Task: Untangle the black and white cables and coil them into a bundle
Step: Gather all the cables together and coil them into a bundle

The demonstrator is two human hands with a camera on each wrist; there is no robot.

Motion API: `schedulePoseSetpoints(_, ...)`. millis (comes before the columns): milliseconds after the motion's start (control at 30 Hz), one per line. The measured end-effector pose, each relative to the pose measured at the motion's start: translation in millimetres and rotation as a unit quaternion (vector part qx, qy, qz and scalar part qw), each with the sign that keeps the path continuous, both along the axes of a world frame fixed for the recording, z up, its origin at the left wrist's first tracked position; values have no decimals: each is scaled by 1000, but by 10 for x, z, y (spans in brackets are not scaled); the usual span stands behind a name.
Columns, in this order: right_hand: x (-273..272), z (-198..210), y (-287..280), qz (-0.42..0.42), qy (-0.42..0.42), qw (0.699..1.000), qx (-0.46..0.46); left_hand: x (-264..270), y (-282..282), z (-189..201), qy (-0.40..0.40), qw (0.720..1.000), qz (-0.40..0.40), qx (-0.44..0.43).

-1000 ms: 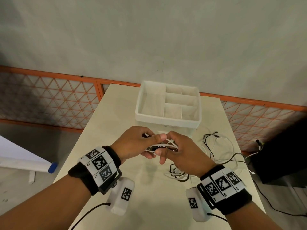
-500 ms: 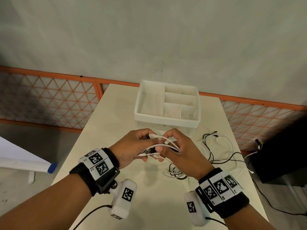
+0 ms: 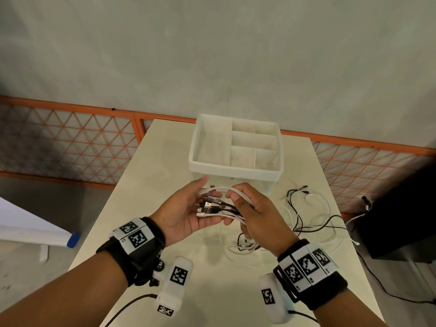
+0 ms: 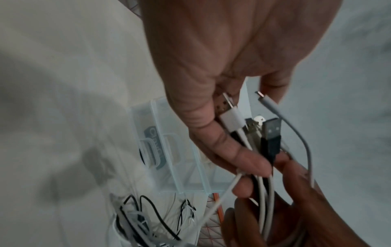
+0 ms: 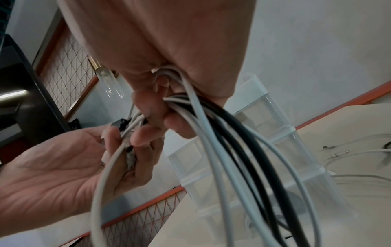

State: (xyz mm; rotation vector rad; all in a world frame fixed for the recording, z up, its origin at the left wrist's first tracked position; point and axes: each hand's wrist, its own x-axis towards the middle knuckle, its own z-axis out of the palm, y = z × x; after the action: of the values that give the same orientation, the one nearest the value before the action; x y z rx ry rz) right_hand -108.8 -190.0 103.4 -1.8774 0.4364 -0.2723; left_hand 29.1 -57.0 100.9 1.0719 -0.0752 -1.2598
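Black and white cables (image 3: 226, 210) run between my two hands above the table (image 3: 165, 161). My right hand (image 3: 250, 206) grips the gathered strands in its curled fingers, as the right wrist view confirms for the cables (image 5: 222, 142). My left hand (image 3: 188, 208) lies palm up with its fingers fairly straight, and the plug ends (image 3: 211, 207) rest on them. A black USB plug (image 4: 272, 133) and a white plug (image 4: 231, 120) lie side by side against the left fingers (image 4: 222, 142). Below the right hand the strands hang to a small pile (image 3: 243, 245).
More loose black and white cable (image 3: 304, 208) sprawls over the table's right side. A white divided organiser box (image 3: 233, 171) stands just beyond my hands. An orange mesh fence (image 3: 70, 142) backs the table, and a black object (image 3: 401, 220) sits off its right edge.
My left hand has turned palm up and spread its fingers, uncovering the plug ends. Both hands have risen slightly toward the box, and the right hand keeps its grip.
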Motion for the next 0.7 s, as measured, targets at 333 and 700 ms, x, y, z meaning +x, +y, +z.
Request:
schedulePoseSetpoints(333, 29, -50, 11, -36, -13, 998, 59, 7, -71, -71, -120, 990, 62, 42)
schedulePoseSetpoints(700, 11, -145, 26, -2, 39, 998, 52, -10, -160, -44, -98, 986, 113, 67)
